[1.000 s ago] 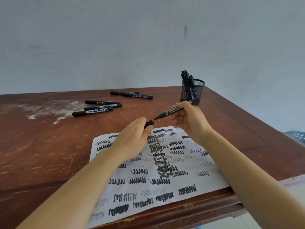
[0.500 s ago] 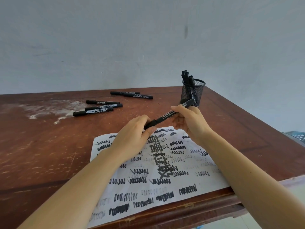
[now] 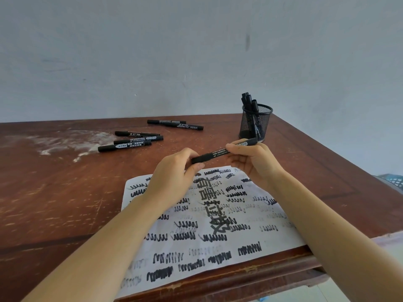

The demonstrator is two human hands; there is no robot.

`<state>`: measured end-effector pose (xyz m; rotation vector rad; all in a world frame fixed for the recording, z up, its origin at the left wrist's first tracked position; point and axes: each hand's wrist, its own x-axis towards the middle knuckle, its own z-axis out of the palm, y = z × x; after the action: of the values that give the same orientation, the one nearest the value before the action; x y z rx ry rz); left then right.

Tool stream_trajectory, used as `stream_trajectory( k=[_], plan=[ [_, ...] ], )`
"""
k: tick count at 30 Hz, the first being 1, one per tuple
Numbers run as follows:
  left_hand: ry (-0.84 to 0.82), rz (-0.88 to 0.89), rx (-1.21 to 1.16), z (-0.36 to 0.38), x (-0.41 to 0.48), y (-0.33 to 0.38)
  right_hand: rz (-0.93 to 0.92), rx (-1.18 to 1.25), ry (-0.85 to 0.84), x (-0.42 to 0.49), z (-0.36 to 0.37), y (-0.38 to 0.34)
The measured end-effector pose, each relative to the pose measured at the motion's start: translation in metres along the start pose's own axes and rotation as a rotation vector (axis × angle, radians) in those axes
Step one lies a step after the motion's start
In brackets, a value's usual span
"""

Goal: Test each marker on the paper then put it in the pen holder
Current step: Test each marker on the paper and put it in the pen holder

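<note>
One head-worn wide-angle view, facing forward and down — close above the paper (image 3: 246,241)

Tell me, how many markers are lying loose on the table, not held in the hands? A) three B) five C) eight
B, five: a pair of markers at the back and three markers nearer, all lying on the wooden table.
</note>
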<state>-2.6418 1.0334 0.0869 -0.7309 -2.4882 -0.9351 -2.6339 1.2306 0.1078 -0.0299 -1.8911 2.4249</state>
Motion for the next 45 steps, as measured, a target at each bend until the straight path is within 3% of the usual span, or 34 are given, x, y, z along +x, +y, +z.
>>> stream_trajectory(
  k=[7,15,21,25,31,38,41,45],
  plan=[
    [-0.052,0.045,0.05,-0.003,-0.002,-0.004,0.035,0.034,-0.04,-0.003,0.003,0.001],
    [-0.066,-0.107,-0.216,-0.005,0.001,-0.002,0.004,0.03,-0.115,0.0,0.001,-0.002],
    [-0.037,-0.096,-0.189,-0.01,0.004,-0.01,-0.163,-0.676,-0.136,-0.001,0.003,0.006],
    [0.001,-0.055,-0.208,-0.01,0.003,-0.013,-0.291,-0.998,-0.147,0.001,0.007,0.003],
    [-0.134,-0.112,-0.004,-0.003,0.004,-0.023,-0.395,-1.034,0.057,0.018,-0.013,-0.035],
    [-0.208,-0.128,0.135,0.006,0.002,-0.03,-0.542,-0.978,0.455,0.063,-0.033,-0.089],
    [-0.193,-0.125,0.134,0.007,0.001,-0.03,-0.563,-0.941,0.513,0.084,-0.035,-0.101],
    [-0.184,-0.121,0.133,0.007,0.0,-0.03,-0.45,-1.004,0.51,0.106,-0.049,-0.103]
  ],
)
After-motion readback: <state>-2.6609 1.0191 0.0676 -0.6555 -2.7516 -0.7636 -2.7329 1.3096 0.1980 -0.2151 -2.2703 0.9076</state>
